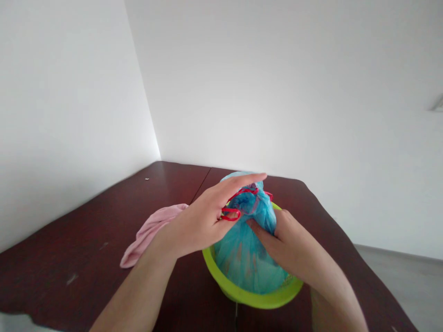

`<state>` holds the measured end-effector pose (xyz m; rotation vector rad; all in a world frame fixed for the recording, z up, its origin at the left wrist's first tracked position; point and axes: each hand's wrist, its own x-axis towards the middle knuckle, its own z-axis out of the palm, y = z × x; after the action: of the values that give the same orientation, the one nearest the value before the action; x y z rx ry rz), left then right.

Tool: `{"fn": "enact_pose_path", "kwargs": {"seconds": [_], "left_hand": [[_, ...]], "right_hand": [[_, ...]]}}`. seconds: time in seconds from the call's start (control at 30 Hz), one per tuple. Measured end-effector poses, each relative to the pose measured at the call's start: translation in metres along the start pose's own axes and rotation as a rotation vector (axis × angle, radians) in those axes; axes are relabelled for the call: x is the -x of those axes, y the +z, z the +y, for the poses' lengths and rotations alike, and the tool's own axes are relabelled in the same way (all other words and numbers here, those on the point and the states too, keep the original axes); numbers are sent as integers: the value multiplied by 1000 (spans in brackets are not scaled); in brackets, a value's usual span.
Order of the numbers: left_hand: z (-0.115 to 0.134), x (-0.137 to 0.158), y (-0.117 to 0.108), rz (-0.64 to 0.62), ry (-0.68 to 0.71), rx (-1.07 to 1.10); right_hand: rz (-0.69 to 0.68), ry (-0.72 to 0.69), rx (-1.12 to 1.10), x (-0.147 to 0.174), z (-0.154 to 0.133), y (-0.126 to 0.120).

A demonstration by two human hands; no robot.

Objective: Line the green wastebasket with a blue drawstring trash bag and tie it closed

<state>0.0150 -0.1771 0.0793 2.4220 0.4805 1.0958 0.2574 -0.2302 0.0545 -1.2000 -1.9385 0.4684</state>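
A translucent blue plastic bag sits inside a yellow-green basket, its neck gathered and twisted at the top. Red drawstring loops run around that neck. My left hand reaches across the neck from the left, with the drawstring looped at its thumb and the index finger stretched out over the top; its other fingers are hidden. From the right, my right hand grips the bag just below the twist, thumb in front and the rest of the fingers hidden behind the plastic.
A folded pink cloth lies left of the basket, partly behind my left forearm. Everything stands on a dark red-brown table with a seam across it. White walls rise behind and to the left.
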Motion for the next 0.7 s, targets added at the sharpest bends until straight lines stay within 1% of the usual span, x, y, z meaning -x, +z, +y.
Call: {"fn": "enact_pose_path", "kwargs": {"seconds": [0.07, 0.1, 0.13, 0.17, 0.23, 0.33, 0.4, 0.47, 0.53, 0.57, 0.6, 0.63, 0.7], "left_hand": [[-3, 2, -3, 35, -4, -14], [-5, 4, -6, 45, -21, -25], [-6, 7, -9, 42, -50, -46], [-8, 11, -13, 26, -89, -77], [-12, 20, -22, -31, -193, -163], [-19, 33, -33, -116, -375, -262], [-23, 38, -38, -121, -485, -248], [-25, 40, -39, -67, -546, -204], [-27, 39, -37, 25, -534, -191], [-29, 38, -35, 63, -507, -199], [-31, 36, -33, 91, -474, -215], [-33, 35, -30, 103, -445, -233], [-37, 32, -26, 90, -426, -267]], "right_hand": [[-8, 90, -189, -5, 4, -1], [26, 129, -302, -7, 7, -1], [96, 161, -409, -8, 9, -1], [197, 191, -497, -10, 11, -1], [479, 247, -600, -11, 12, 0], [972, 302, -642, -14, 8, -1], [1226, 243, -602, -17, 4, -3], [1416, 80, -452, -23, 7, -6], [1516, -101, -231, -30, 20, -10], [1527, -163, -131, -33, 31, -12], [1511, -190, -55, -37, 44, -14], [1476, -182, 1, -40, 58, -17], [1358, -81, 69, -48, 89, -24]]}}
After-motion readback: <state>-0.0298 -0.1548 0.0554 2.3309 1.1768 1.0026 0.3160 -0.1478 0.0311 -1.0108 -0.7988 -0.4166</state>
